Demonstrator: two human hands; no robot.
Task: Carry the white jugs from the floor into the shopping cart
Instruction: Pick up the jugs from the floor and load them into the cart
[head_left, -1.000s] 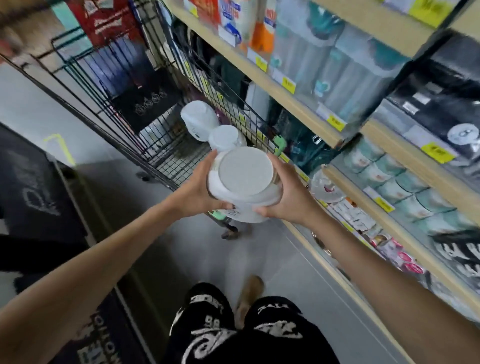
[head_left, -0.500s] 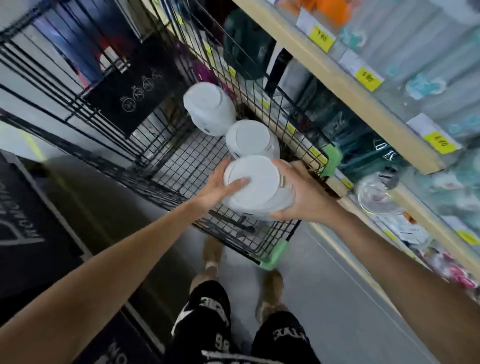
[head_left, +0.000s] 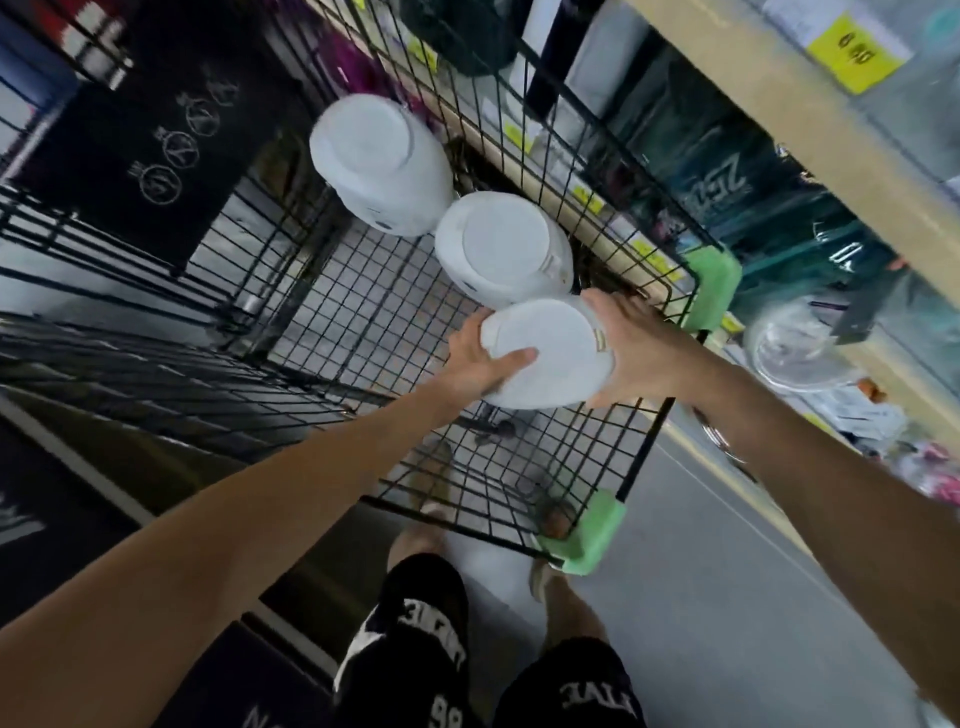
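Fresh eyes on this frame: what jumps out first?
Three white jugs in a row along the shelf side of the black wire shopping cart: the far jug, the middle jug, and the near jug gripped between the left hand and right hand. Next, the cart's green corner bumpers and the yellow price tags on the wooden shelving at right.

Shopping cart (head_left: 332, 291): black coated wire mesh, metal | corner bumpers (head_left: 587, 535): green plastic, matt | white jugs (head_left: 545, 358): smooth matt plastic | shelf edge (head_left: 810, 130): pale wood look
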